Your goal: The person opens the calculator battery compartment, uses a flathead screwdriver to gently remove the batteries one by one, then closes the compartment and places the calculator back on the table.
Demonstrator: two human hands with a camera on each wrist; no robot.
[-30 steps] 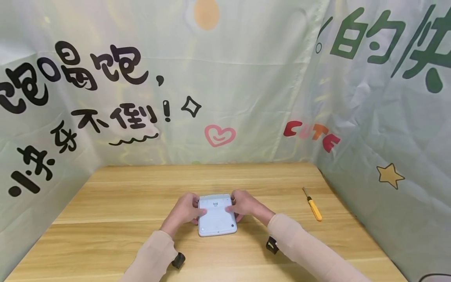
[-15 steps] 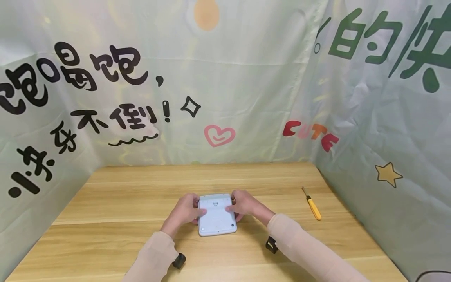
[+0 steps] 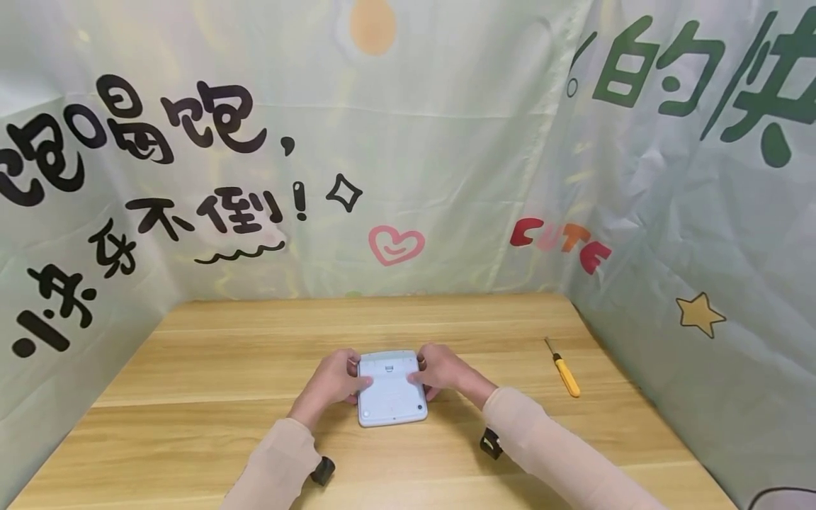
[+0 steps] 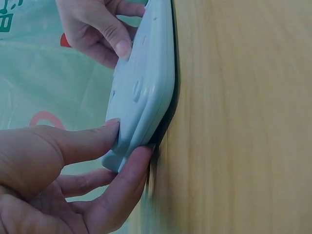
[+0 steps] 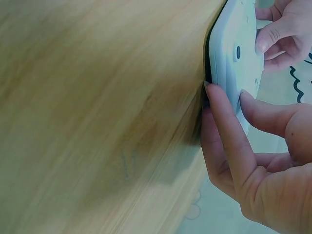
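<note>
A pale blue calculator [image 3: 392, 405] lies back side up on the wooden table, with a small latch near its far end and round feet at the near corners. My left hand [image 3: 331, 379] grips its left edge, thumb on the back panel and fingers under the rim. On the opposite edge, my right hand [image 3: 443, 368] holds it the same way. In the left wrist view, the calculator [image 4: 146, 83] stays close over the tabletop, a dark gap showing along its lower edge. The side facing down is hidden.
A screwdriver [image 3: 565, 374] with a yellow handle lies at the right of the table [image 3: 210, 397], its tip pointing away. Printed fabric walls [image 3: 446, 177] enclose the table at the back and on both sides.
The hands and calculator keep practically the same pose. Only the head view shifts slightly, so the screwdriver and wall print appear a little further left.
</note>
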